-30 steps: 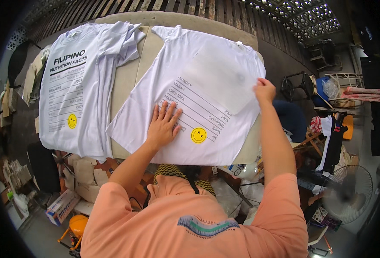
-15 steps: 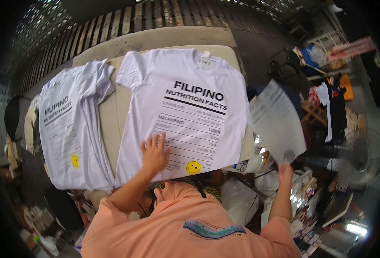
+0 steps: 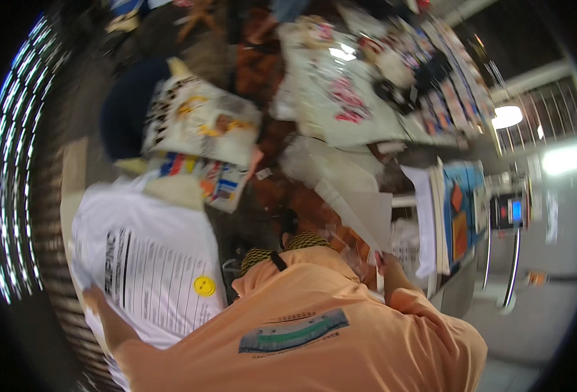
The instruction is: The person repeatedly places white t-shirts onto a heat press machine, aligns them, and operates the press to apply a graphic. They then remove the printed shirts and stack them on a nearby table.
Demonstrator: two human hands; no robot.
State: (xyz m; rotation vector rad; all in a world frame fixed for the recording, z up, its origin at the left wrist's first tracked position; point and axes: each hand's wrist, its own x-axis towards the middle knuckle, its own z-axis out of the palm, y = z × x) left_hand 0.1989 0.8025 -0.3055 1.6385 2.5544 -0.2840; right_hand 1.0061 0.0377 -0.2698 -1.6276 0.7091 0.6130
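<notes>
A white printed T-shirt (image 3: 171,228) lies on the pale board at the left, with dark lettering and a yellow smiley near its hem. My left hand (image 3: 97,302) is on or right beside the shirt's left part; motion smears its fingers, so I cannot make out their pose. Off to the right, my right hand (image 3: 386,262) pinches the lower end of a thin pale sheet (image 3: 367,212). The sheet stands up from my fingers, bent and partly see-through, apart from the shirt.
Beyond the shirt a dark round seat (image 3: 131,108) carries printed plastic bags (image 3: 203,121). Clear plastic (image 3: 331,166) and a large whitish bag (image 3: 340,91) lie farther off. A machine with a lit blue screen (image 3: 505,210) stands at the right, beside a blue box (image 3: 461,189).
My view has swung to the right, so the shirt now appears at the left. The sheet has come with my right hand. My left hand remains by the shirt.
</notes>
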